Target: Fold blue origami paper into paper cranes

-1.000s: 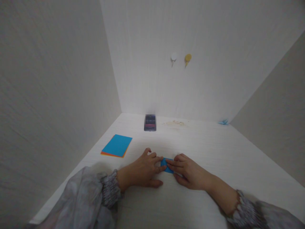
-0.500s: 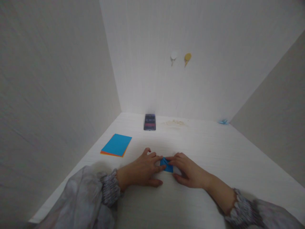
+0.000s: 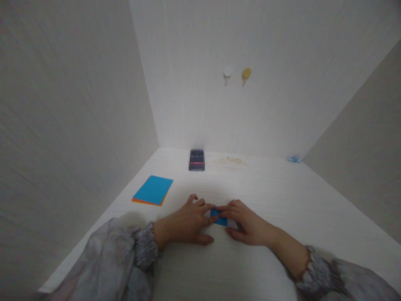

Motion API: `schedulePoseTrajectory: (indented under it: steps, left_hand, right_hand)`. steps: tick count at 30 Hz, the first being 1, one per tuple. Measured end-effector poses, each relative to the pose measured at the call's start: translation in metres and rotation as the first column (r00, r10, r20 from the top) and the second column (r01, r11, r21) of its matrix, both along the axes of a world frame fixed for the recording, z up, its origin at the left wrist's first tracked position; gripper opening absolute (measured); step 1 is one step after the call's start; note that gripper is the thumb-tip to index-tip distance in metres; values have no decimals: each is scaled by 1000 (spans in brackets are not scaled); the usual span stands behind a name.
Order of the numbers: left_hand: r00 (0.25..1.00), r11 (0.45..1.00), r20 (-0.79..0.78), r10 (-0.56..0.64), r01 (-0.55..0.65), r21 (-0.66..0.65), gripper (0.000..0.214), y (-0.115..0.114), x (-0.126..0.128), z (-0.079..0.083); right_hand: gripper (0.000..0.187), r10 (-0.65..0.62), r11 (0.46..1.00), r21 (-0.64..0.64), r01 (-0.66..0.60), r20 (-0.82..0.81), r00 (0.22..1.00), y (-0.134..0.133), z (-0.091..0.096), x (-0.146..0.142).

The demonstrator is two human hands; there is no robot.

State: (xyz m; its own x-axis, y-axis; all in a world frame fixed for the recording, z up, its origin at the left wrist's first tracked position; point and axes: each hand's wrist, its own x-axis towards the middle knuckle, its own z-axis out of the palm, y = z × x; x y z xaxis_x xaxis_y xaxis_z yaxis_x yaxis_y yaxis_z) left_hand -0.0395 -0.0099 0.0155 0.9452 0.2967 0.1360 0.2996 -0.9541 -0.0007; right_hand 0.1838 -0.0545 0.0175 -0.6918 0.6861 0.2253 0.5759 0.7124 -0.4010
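Blue folded paper (image 3: 219,218) held down on white table (image 3: 282,196): left hand (image 3: 184,223) fingertips pressing its left end, right hand (image 3: 250,228) fingertips closed on its right end. Beyond left hand, stack of coloured sheets (image 3: 153,190).

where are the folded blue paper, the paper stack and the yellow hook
folded blue paper (image 3: 220,219), head view, exposed middle
paper stack (image 3: 153,190), head view, top blue sheet
yellow hook (image 3: 246,73), head view, round cap

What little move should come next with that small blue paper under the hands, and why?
Probably run a finger along its edge to sharpen the crease: the left hand and right hand both press the small blue paper flat on the table, fingers meeting over it.
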Motion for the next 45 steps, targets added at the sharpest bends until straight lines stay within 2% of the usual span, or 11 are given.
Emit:
schedulePoseTrajectory:
  steps: [7,17,23,32,45]
  left_hand:
    - [1000,1000,-1,4,-4,8,54,0,0,-1]
    - [1000,1000,20,17,-17,-2,55,1,-1,-5]
    - [1000,1000,12,17,-17,-7,54,-1,-1,-1]
    - [999,999,-18,32,-32,-20,55,-2,-1,-2]
    - [1000,999,-3,26,-26,-29,56,-3,-2,-5]
  right_hand:
    - [39,6,1000,-19,-6,1,1000,0,-2,1]
    - [45,38,998,-49,-33,114,993,-1,2,3]
    - [55,-34,997,-66,35,14,999,-2,-5,8]
    - [44,-58,996,-65,57,-15,998,-2,-9,13]
    - [47,-71,991,-112,67,-38,997,-4,-7,10]
